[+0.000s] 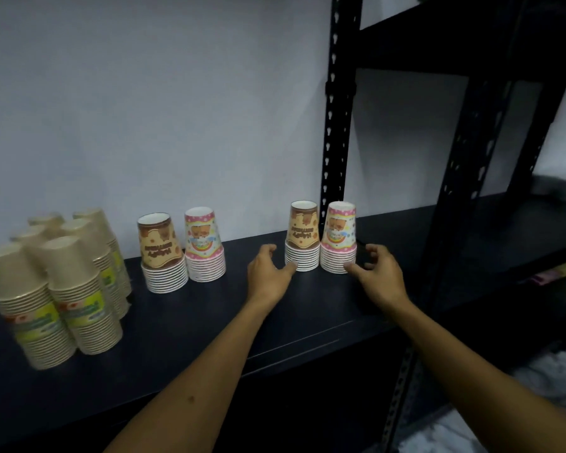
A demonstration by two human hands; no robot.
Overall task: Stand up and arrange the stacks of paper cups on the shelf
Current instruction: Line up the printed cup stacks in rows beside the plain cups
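Two upside-down stacks of printed paper cups stand side by side on the black shelf (183,318): a brown stack (303,237) and a pink stack (339,238). My left hand (268,273) lies just left of the brown stack, its thumb at the lowest rims, fingers loosely curved. To the right of the pink stack is my right hand (378,273), thumb close to the bottom rims, fingers curved and holding nothing. Farther left stands a second pair, brown (162,253) and pink (205,245).
Several tall stacks of beige cups (56,282) crowd the shelf's left end. A black perforated upright (335,125) rises right behind the right pair. Another shelf bay (504,230) continues to the right, with white bags below.
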